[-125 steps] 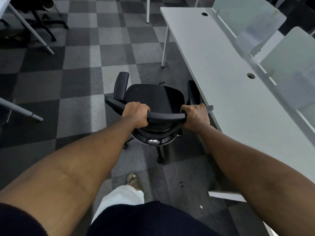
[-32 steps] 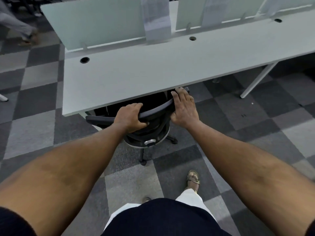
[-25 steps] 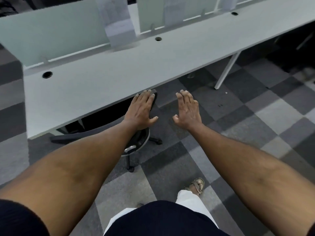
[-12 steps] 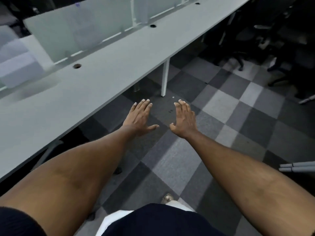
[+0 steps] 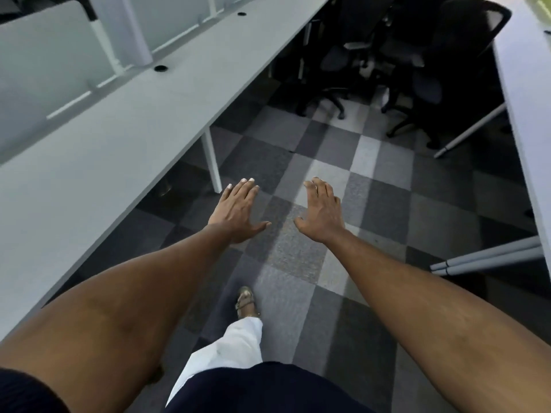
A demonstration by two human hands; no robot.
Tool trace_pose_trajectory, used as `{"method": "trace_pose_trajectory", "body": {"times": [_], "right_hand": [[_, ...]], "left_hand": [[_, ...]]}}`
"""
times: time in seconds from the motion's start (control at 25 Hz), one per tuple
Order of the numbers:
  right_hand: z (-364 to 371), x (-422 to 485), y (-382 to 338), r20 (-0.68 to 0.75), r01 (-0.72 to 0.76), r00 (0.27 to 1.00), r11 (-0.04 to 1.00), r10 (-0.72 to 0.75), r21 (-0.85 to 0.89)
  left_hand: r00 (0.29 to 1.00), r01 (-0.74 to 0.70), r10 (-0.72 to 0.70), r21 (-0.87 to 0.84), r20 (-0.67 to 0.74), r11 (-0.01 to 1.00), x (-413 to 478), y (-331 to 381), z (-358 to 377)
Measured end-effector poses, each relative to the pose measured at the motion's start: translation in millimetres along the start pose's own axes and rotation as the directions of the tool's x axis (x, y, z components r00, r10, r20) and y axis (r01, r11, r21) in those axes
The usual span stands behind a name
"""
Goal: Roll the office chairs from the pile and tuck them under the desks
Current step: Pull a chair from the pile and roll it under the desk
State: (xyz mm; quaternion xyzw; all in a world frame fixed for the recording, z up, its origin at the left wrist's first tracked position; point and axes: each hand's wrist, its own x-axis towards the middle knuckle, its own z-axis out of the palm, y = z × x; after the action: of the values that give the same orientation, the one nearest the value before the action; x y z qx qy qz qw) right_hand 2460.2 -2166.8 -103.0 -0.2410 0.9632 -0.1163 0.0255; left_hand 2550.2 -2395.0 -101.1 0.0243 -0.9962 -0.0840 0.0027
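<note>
Both hands out in front of me, palms down, holding nothing. My left hand (image 5: 238,213) has its fingers straight and close together, with the thumb pointing toward the other hand. My right hand (image 5: 322,214) is likewise flat and relaxed, its fingertips bending down a little and its thumb pointing back at the left. The two are apart, with a strip of checkered grey carpet floor (image 5: 298,248) showing between and beneath them; neither touches anything. The long white bench (image 5: 119,138) runs along my left side and away toward the top of the view, its near edge just beside my left forearm. Frosted pale divider panels (image 5: 44,70) stand upright along its far side, and a round black cable hole (image 5: 161,67) sits in the top near them. One white square bench leg (image 5: 212,162) comes down to the carpet just beyond my left fingertips. The black office chairs (image 5: 387,55) are bunched together at the top right, well apart from both hands, in the gap between the far end of the long bench and a second white bench (image 5: 524,114) at the right edge; their wheeled bases rest on the carpet, and how many there are I cannot tell in the dark. Pale grey metal leg tubes (image 5: 489,259) reach in from the right, near the floor. Below the hands are my white trouser leg (image 5: 229,350) and a sandalled foot (image 5: 246,301) set forward on the carpet
</note>
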Motion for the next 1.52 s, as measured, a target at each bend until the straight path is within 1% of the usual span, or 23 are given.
{"method": "trace_pose_trajectory", "body": {"times": [0.2, 0.32, 0.48, 0.6, 0.72, 0.92, 1.04, 1.16, 1.28, 1.36, 1.52], "right_hand": [[-10, 117, 48, -0.008, -0.077, 0.997, 0.997, 0.077, -0.006], [-22, 191, 74, 0.002, -0.15, 0.989, 0.989, 0.15, 0.019], [-35, 275, 104, -0.022, -0.198, 0.98, 0.979, 0.199, 0.048], [-42, 324, 134, -0.014, -0.218, 0.976, 0.975, 0.219, 0.048], [-46, 381, 173, -0.047, -0.251, 0.966, 0.964, 0.256, 0.084], [-45, 495, 264, -0.033, -0.262, 0.964, 0.963, 0.264, 0.067], [-56, 562, 316, -0.01, -0.253, 0.967, 0.964, 0.255, 0.077], [-76, 632, 368, 0.01, -0.246, 0.969, 0.968, 0.246, 0.054], [-88, 685, 401, 0.02, -0.261, 0.965, 0.962, 0.261, 0.083], [-92, 721, 421, 0.011, -0.243, 0.97, 0.966, 0.243, 0.092], [-99, 794, 470, 0.004, -0.224, 0.975, 0.973, 0.224, 0.057]], "left_hand": [[0.995, -0.1, 0.1, -0.009, -0.003, 0.995, 149, -11, 2], [0.989, -0.15, 0.151, -0.024, 0.007, 0.988, 241, -18, -11], [0.979, -0.204, 0.205, -0.006, 0.01, 0.979, 352, -22, -27], [0.97, -0.241, 0.24, 0.017, 0.035, 0.971, 415, -21, -25], [0.962, -0.269, 0.267, 0.01, 0.063, 0.963, 490, -17, -13], [0.96, -0.276, 0.273, 0.032, 0.065, 0.961, 631, 9, 12], [0.963, -0.256, 0.254, 0.013, 0.093, 0.967, 711, 29, 18], [0.976, -0.205, 0.205, -0.014, 0.07, 0.979, 799, 61, 16], [0.974, -0.208, 0.211, -0.036, 0.085, 0.977, 862, 86, 17], [0.969, -0.215, 0.216, -0.022, 0.118, 0.976, 902, 94, 21], [0.968, -0.231, 0.233, -0.036, 0.098, 0.972, 990, 100, 31]]}}
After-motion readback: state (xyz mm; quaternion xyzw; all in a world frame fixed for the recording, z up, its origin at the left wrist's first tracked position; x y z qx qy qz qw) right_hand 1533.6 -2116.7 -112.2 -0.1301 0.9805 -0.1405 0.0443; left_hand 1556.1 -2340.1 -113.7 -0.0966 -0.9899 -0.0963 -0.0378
